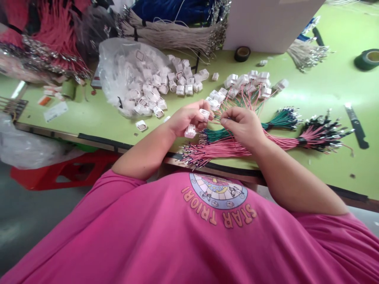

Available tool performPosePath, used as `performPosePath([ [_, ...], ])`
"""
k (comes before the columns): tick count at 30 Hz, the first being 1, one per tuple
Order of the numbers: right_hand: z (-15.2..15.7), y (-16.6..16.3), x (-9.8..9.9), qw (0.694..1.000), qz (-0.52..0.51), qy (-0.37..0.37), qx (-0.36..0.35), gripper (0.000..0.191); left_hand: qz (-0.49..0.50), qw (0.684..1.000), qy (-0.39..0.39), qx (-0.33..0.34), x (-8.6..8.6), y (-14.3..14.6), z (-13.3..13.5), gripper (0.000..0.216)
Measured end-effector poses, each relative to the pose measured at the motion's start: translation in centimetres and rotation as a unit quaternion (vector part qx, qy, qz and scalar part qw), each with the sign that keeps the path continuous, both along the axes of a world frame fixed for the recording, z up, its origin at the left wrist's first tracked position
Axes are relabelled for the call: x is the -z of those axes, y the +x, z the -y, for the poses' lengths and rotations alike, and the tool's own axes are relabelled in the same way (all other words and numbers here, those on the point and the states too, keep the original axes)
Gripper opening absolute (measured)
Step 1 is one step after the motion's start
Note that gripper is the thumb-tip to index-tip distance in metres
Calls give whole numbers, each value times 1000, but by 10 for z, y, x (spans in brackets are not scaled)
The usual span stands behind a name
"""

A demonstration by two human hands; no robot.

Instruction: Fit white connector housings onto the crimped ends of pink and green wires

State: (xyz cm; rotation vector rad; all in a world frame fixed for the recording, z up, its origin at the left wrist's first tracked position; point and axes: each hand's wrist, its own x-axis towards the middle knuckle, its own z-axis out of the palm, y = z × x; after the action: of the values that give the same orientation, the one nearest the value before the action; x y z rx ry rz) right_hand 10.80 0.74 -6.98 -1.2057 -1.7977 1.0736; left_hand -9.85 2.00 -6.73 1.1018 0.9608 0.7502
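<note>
A light green table [319, 90] with a dark strip along its near edge fills the view; clock positions are taken from the space between the person's hands, with 12 o'clock away from the wearer. Low at 8 o'clock, a red plastic object [38, 179] shows below the table edge. Nearest on top, a bundle of pink wires [219, 148] lies at 6 o'clock, its dark-sleeved end fanning out toward 4. The left hand [187, 115], at 9 o'clock, has its fingers curled around two white connectors: an upper one [204, 114] and a lower one [190, 131]. At 3 o'clock, the right hand [245, 123] has thumb and forefinger pinched together near thin wires; whether one is gripped is too small to tell. Beyond that hand at 3, green wires [284, 119] stick out. Farther off, wired white connectors [244, 80] cluster at 1, loose ones [188, 90] are heaped at 11, and a clear bag [114, 67] holds more at 10. A black tape roll [242, 54] and a pale box [266, 23] stand behind, toward 1; beige wires [174, 33] lie at 11.
</note>
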Motion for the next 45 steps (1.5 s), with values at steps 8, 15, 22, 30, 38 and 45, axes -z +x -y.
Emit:
performPosePath([
  [8, 2, -1, 0, 998, 49, 29, 6, 14, -16, 1000, 25, 3, 2, 0, 1, 29],
  [15, 5, -1, -5, 998, 59, 35, 13, 14, 20, 1000, -7, 3, 1, 2, 2, 32],
  [22, 4, -3, -4, 997, 78, 26, 11, 14, 95, 995, -36, 25, 4, 4, 4, 36],
  [30, 4, -11, 0, 995, 89, 46, 28, 12, 12, 997, 44, 66, 14, 5, 7, 34],
  [38, 5, -15, 3, 996, 78, 38, 27, 14, -27, 988, 121, 96, 24, 6, 4, 33],
  [45, -4, -5, 8, 995, 76, 64, 27, 17, -109, 972, 201, 52, 20, 6, -1, 27],
])
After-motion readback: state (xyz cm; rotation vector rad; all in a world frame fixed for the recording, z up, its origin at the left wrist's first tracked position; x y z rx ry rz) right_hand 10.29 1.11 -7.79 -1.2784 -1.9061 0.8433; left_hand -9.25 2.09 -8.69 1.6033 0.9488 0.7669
